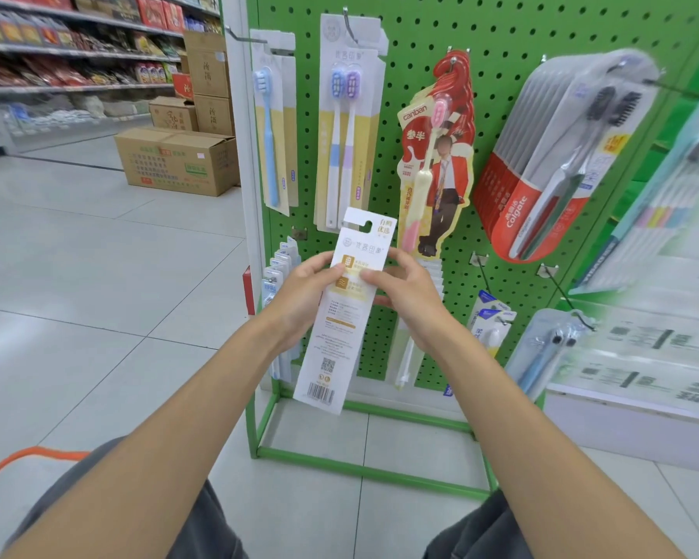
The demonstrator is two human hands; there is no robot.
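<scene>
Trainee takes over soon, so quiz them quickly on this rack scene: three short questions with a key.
1. True or false: the left grip and right grip both hold the pack.
2. Which side of the pack faces the camera? A) the brush side B) the side with the barcode C) only an edge
3. Fill in: on the pegboard, the Colgate packs hang to the ___ of the canban pack.
Key: 1 true; 2 B; 3 right.
</scene>
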